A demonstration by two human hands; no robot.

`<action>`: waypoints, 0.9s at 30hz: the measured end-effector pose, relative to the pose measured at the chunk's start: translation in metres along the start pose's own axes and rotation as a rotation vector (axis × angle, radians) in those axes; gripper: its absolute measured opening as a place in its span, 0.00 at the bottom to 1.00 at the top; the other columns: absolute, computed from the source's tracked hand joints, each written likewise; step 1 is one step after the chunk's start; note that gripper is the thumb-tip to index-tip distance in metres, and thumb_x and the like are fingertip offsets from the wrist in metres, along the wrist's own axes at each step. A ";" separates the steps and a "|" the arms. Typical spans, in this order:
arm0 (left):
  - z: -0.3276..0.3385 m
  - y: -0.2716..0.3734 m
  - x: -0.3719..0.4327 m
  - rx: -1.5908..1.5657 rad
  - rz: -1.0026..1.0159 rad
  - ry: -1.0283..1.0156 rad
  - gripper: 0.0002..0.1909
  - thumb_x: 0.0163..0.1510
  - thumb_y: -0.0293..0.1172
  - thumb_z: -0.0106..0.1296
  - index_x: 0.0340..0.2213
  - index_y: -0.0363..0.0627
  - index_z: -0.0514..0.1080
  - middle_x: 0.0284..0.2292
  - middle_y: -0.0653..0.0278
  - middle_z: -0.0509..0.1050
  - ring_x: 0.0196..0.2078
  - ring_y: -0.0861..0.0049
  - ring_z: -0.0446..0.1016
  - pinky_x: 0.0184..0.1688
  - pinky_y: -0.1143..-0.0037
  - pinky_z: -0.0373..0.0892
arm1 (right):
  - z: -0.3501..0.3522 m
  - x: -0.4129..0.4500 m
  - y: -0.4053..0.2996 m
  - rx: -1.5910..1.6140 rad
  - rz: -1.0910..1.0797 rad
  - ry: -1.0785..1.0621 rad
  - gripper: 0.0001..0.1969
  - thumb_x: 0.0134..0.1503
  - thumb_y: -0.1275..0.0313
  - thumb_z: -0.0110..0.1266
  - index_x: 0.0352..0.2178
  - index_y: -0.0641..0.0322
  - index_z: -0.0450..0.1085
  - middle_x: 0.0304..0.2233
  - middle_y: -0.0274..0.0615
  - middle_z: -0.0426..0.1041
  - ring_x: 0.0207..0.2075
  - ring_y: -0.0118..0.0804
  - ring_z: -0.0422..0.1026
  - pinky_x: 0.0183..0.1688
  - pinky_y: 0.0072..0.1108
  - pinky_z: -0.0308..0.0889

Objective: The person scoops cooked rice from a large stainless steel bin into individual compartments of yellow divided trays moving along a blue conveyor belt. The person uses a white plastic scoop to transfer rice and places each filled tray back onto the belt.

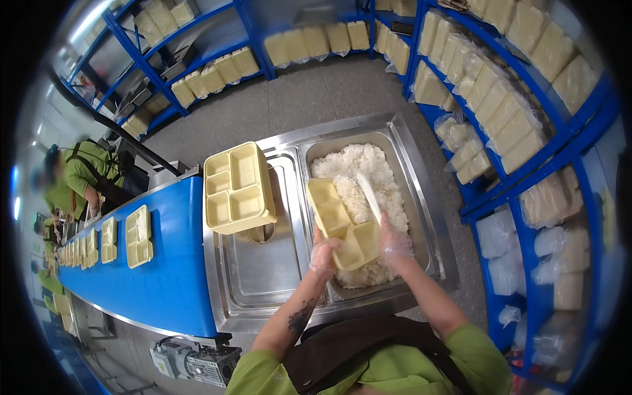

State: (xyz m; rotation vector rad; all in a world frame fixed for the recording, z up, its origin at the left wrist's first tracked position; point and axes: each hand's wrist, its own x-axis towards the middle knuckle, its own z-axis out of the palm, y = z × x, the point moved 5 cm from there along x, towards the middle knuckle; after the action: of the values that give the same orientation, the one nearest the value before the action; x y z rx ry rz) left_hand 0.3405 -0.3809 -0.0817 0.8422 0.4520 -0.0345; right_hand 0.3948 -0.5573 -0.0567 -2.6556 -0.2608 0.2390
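My left hand (325, 253), in a clear plastic glove, grips the lower left side of a pale yellow compartment meal tray (340, 233). The tray is tilted over a steel pan (419, 237) of cooked white rice (390, 177). Rice shows at the tray's upper right compartment, but its border with the rice behind is hard to tell. My right hand (395, 245), also gloved, holds a white rice paddle (368, 192) by its lower end, at the tray's right edge. Left of the pan stands a stack of the same trays (239, 190), with none of its top compartments filled.
A blue conveyor belt (168, 291) runs off to the left, carrying a row of trays (139, 237) with rice. Beside it work people in green shirts (94, 170). Blue shelving (444, 89) with wrapped tray stacks surrounds the floor. A motor (197, 363) sits below the belt.
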 end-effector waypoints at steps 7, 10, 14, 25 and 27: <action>-0.032 0.022 -0.023 -0.083 0.039 -0.168 0.44 0.29 0.12 0.37 0.54 0.49 0.54 0.41 0.57 0.68 0.38 0.67 0.70 0.35 0.75 0.71 | -0.016 0.006 0.001 0.980 0.282 -0.523 0.19 0.58 0.65 0.44 0.49 0.63 0.61 0.13 0.31 0.62 0.10 0.20 0.59 0.12 0.15 0.57; -0.043 0.025 -0.030 -0.090 0.053 -0.152 0.42 0.28 0.17 0.40 0.53 0.45 0.56 0.44 0.56 0.68 0.43 0.63 0.69 0.46 0.70 0.69 | -0.009 -0.019 0.007 0.879 0.296 -0.611 0.17 0.59 0.66 0.42 0.46 0.63 0.63 0.12 0.31 0.62 0.09 0.21 0.59 0.12 0.15 0.57; -0.063 0.017 -0.037 -0.111 -0.013 -0.033 0.38 0.29 0.22 0.42 0.50 0.36 0.59 0.40 0.53 0.70 0.41 0.61 0.71 0.45 0.68 0.70 | -0.014 -0.033 0.018 0.896 0.324 -0.590 0.18 0.59 0.65 0.42 0.49 0.62 0.62 0.13 0.32 0.62 0.10 0.22 0.59 0.11 0.16 0.57; -0.114 0.020 -0.069 -0.285 -0.134 -0.067 0.36 0.29 0.28 0.44 0.46 0.26 0.62 0.39 0.46 0.70 0.41 0.57 0.71 0.48 0.65 0.68 | -0.028 -0.037 0.010 0.999 0.287 -0.410 0.19 0.58 0.63 0.44 0.49 0.57 0.62 0.13 0.33 0.63 0.10 0.23 0.60 0.11 0.17 0.58; -0.153 0.022 -0.089 -0.369 -0.112 -0.046 0.37 0.29 0.28 0.44 0.46 0.26 0.61 0.40 0.46 0.70 0.41 0.57 0.71 0.48 0.66 0.68 | -0.033 -0.033 0.019 1.049 0.311 -0.291 0.15 0.58 0.63 0.44 0.44 0.59 0.64 0.13 0.33 0.62 0.10 0.24 0.60 0.11 0.17 0.57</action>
State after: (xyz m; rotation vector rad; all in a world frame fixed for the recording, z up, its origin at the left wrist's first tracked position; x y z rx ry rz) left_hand 0.2075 -0.2679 -0.1194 0.4526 0.4447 -0.0711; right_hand 0.3727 -0.5952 -0.0326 -1.5974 0.1673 0.6528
